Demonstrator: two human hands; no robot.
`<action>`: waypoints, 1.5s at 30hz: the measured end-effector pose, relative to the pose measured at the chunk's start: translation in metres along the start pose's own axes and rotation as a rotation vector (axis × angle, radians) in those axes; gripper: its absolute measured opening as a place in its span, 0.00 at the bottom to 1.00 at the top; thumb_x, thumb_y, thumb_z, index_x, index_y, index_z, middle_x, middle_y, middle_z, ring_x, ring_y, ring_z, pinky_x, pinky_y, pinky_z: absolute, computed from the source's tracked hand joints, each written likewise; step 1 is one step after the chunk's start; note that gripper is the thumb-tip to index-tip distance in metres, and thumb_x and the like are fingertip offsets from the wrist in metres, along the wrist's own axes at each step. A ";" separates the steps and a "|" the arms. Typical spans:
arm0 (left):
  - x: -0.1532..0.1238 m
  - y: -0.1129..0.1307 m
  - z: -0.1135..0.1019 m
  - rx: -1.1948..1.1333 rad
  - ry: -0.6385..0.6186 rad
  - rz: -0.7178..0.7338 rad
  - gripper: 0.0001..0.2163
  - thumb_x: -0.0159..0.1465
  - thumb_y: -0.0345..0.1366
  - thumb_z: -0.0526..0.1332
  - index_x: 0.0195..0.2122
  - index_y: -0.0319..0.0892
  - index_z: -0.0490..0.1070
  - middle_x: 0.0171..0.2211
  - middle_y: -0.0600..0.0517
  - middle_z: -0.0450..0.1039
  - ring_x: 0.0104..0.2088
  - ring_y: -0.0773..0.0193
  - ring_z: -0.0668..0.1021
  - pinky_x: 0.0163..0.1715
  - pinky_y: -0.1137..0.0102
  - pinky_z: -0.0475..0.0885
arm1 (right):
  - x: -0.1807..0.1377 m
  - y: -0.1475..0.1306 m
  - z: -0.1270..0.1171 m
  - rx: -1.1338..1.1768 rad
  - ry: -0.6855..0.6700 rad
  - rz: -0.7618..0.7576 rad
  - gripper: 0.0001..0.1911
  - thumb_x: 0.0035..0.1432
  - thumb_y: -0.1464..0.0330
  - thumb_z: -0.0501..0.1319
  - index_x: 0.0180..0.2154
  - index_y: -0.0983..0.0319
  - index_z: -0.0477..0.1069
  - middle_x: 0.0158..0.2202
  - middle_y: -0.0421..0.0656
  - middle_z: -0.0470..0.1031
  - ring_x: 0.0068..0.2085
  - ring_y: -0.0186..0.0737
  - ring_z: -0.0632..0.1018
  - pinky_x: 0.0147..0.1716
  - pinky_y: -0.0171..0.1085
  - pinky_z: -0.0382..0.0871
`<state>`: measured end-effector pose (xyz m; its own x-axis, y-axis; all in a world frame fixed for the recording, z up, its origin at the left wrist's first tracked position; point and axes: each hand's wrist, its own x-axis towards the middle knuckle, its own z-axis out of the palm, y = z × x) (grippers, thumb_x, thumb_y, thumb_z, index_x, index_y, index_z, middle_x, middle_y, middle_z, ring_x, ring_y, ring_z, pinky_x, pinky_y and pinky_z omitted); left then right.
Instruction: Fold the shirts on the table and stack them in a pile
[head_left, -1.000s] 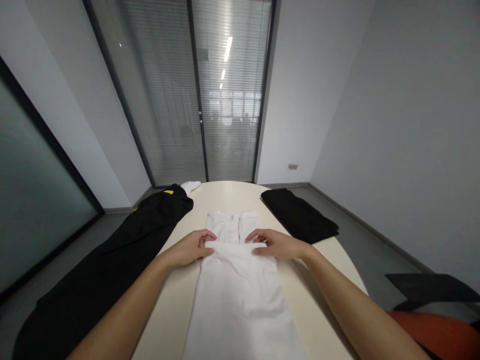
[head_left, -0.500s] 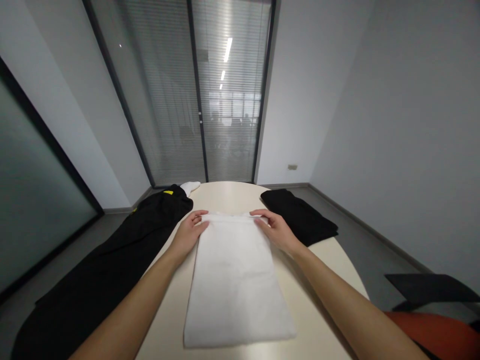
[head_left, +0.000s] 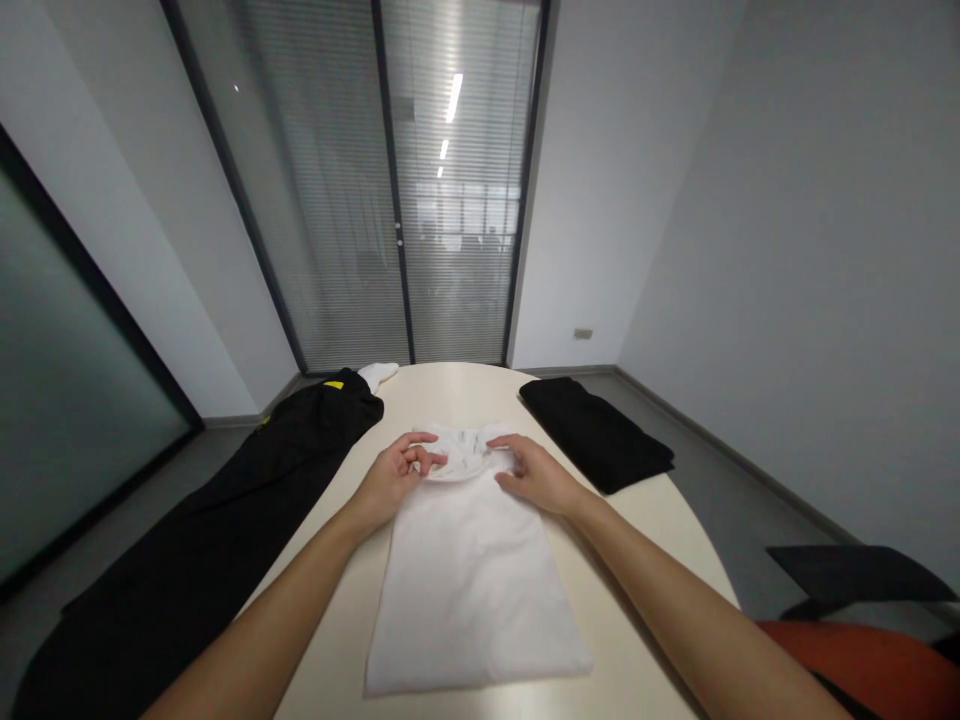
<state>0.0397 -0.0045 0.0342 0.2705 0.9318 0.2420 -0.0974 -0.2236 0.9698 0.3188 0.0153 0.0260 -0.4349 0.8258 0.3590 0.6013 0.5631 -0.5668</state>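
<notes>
A white T-shirt [head_left: 476, 580], folded into a long rectangle, lies flat in front of me. Its collar is at the far end, where small dark print shows inside the neck. My left hand [head_left: 396, 475] has its fingers curled on the left side of the collar; its thumb is mostly hidden. On the collar's right side, my right hand [head_left: 538, 478] has the index finger inside the neckline and the thumb on the shirt front, with the edge between them. Both hands are closed on the cloth.
The shirt lies on a pale rounded table [head_left: 450, 390]. Folded black cloth [head_left: 596, 430] lies at the right. A black garment [head_left: 247, 500] with yellow spots runs along the left edge, beside a bit of white cloth [head_left: 379, 374]. An orange-seated chair [head_left: 847, 665] stands at the lower right.
The shirt's far end has gone from a straight flat edge to a rounded neckline showing the printed inside. Both hands have moved inward, and the left fingers are more curled.
</notes>
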 end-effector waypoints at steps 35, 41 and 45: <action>-0.028 0.025 0.016 0.892 -0.462 0.220 0.31 0.51 0.37 0.70 0.58 0.46 0.68 0.55 0.45 0.71 0.56 0.48 0.71 0.58 0.58 0.64 | 0.012 -0.008 0.021 -0.082 0.068 0.157 0.11 0.56 0.68 0.60 0.41 0.61 0.77 0.33 0.44 0.78 0.37 0.42 0.75 0.45 0.41 0.66; -0.030 0.028 0.011 0.921 -0.442 0.219 0.31 0.52 0.29 0.63 0.60 0.46 0.67 0.53 0.45 0.71 0.54 0.50 0.72 0.57 0.60 0.66 | 0.005 -0.014 0.008 0.071 -0.032 0.078 0.19 0.56 0.63 0.63 0.50 0.59 0.71 0.43 0.43 0.78 0.40 0.41 0.75 0.51 0.44 0.62; -0.029 0.026 0.009 0.949 -0.457 0.227 0.33 0.52 0.29 0.63 0.61 0.45 0.67 0.53 0.44 0.72 0.54 0.50 0.72 0.56 0.60 0.67 | -0.001 -0.016 -0.007 0.069 -0.178 -0.037 0.34 0.50 0.64 0.69 0.59 0.57 0.66 0.55 0.47 0.73 0.53 0.51 0.71 0.58 0.49 0.55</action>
<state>0.0379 -0.0404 0.0529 0.6907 0.6899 0.2168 0.5394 -0.6912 0.4810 0.3146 0.0057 0.0400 -0.5712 0.7828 0.2469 0.5379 0.5842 -0.6077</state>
